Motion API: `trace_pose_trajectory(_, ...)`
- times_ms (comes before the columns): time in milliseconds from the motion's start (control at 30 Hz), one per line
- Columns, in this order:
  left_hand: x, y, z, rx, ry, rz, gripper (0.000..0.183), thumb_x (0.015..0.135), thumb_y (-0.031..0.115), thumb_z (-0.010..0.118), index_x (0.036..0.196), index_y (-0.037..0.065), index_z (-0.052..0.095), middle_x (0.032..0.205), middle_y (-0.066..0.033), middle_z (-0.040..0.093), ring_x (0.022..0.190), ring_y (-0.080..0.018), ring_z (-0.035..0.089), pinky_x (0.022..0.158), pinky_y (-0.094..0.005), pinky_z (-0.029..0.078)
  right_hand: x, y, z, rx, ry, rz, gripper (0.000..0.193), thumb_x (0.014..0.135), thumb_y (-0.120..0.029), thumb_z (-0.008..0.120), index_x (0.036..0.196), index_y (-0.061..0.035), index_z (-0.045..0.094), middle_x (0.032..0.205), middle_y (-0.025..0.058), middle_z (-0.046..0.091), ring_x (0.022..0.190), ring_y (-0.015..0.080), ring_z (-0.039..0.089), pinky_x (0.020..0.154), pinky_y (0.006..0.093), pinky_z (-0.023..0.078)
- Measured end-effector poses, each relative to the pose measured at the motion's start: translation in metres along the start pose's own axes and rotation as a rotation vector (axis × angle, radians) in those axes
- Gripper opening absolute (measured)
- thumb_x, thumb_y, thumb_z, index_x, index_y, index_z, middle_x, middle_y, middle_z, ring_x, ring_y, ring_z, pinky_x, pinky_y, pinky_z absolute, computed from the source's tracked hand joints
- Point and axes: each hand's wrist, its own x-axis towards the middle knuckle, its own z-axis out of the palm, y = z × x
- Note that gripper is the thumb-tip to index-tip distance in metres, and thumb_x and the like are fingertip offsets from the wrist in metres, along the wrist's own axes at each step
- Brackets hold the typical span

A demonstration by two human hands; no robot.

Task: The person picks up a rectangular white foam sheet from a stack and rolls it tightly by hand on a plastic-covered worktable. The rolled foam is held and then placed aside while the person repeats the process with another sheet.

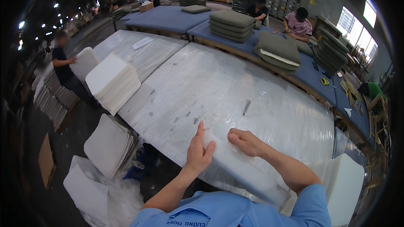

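Observation:
A long white piece (248, 172), looking like a foam pad with a cloudy, translucent surface, lies slantwise in front of me, its near end by my blue shirt. My left hand (199, 150) is at its far end, the thumb over the white surface and the fingers pointing up behind. Just across from it, my right hand (246, 142) is closed at the pad's right edge, fingers curled under. What those fingers hold, if anything, is hidden. Beneath the pad is a wide table (202, 80) covered in shiny clear plastic film.
White foam pads (113, 80) are stacked at the table's left; more pads (107, 143) stand below, near loose plastic (122, 197). Another white pad (347, 189) stands at my right. Blue tables (309, 80) beyond bear grey-green cushions (231, 23). Several people work around them.

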Motion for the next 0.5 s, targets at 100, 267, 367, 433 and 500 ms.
trace_pose_trajectory(100,0.001,-0.013,-0.007,0.008,0.003,-0.027,0.076,0.100,0.020,0.060,0.164,0.000,0.024,0.133,-0.0265,0.062,0.118,-0.0357,0.064,0.100,-0.0394,0.050,0.003,-0.040,0.012,-0.089,-0.072,-0.022,0.039,0.109,-0.040,0.053,0.100,-0.0039,0.064,0.076,0.0154,0.063,0.073,0.0230,0.060,0.071,0.0388,0.048)
trace_pose_trajectory(267,0.008,-0.033,-0.009,-0.378,-0.128,-0.199,0.076,0.102,0.024,0.060,0.166,0.005,0.023,0.123,-0.0203,0.068,0.105,-0.0303,0.069,0.096,-0.0355,0.052,0.011,-0.007,0.035,0.297,-0.112,0.136,0.039,0.110,-0.039,0.052,0.106,-0.0041,0.068,0.078,0.0148,0.063,0.077,0.0205,0.061,0.077,0.0348,0.051)
trace_pose_trajectory(367,0.009,-0.040,-0.014,-0.405,-0.178,-0.217,0.074,0.103,0.026,0.058,0.166,0.008,0.023,0.122,-0.0178,0.069,0.103,-0.0289,0.069,0.095,-0.0344,0.052,0.019,-0.015,0.029,0.236,-0.108,0.158,0.042,0.110,-0.041,0.052,0.111,-0.0029,0.069,0.079,0.0127,0.065,0.078,0.0197,0.062,0.078,0.0347,0.052)
trace_pose_trajectory(433,0.011,-0.041,-0.017,-0.344,-0.214,-0.229,0.072,0.105,0.027,0.055,0.166,0.009,0.023,0.122,-0.0170,0.069,0.103,-0.0285,0.069,0.095,-0.0341,0.051,0.021,-0.036,0.023,-0.093,-0.123,0.106,0.045,0.110,-0.042,0.050,0.113,-0.0021,0.069,0.080,0.0106,0.066,0.080,0.0191,0.063,0.078,0.0352,0.052)
trace_pose_trajectory(500,0.016,-0.036,-0.022,-0.255,-0.262,-0.258,0.069,0.106,0.027,0.052,0.166,0.009,0.023,0.122,-0.0169,0.069,0.104,-0.0284,0.069,0.096,-0.0341,0.051,0.024,-0.065,0.026,-0.537,-0.165,0.021,0.047,0.111,-0.044,0.049,0.112,-0.0014,0.070,0.081,0.0083,0.067,0.081,0.0185,0.064,0.078,0.0359,0.052)
